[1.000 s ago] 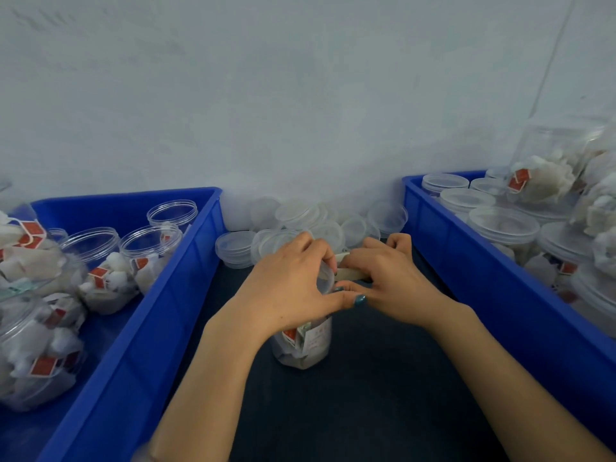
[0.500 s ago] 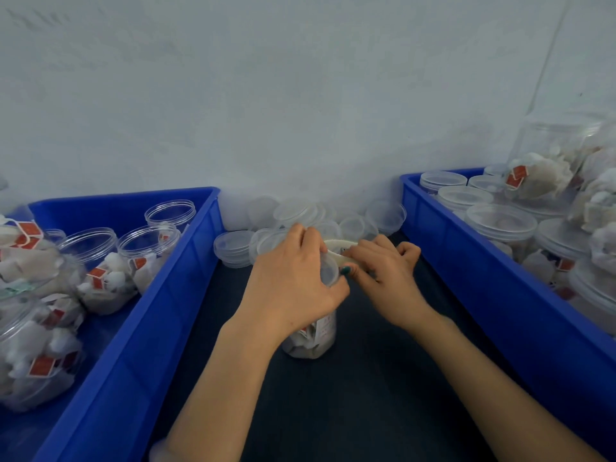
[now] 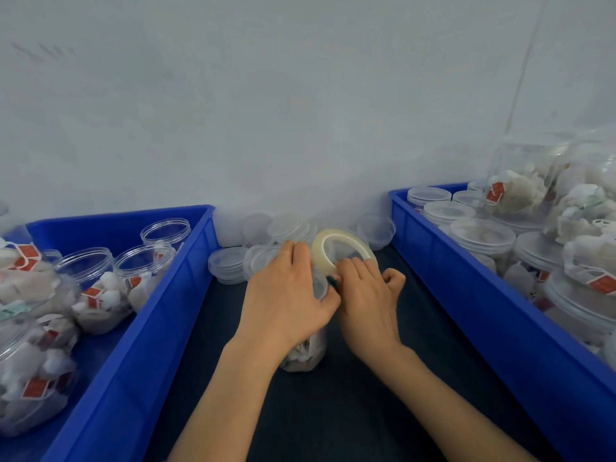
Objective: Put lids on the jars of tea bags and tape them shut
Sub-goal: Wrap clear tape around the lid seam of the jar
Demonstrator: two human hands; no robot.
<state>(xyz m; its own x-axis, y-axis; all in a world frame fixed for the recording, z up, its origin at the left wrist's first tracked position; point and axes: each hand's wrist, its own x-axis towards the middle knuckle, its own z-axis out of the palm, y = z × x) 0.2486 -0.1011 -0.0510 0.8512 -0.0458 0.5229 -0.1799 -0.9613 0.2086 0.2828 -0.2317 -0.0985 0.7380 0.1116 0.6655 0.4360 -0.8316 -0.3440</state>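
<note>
On the mat (image 3: 333, 411), our left hand (image 3: 286, 295) grips the jar (image 3: 305, 353); our right hand (image 3: 366, 295), gripping the roll (image 3: 321, 248), has swung it up behind: taping underway.

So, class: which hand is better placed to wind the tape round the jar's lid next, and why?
Probably the right. The right hand holds the tape against the edge of the lid, while the left hand has its grip round the jar, steadying it.
</note>
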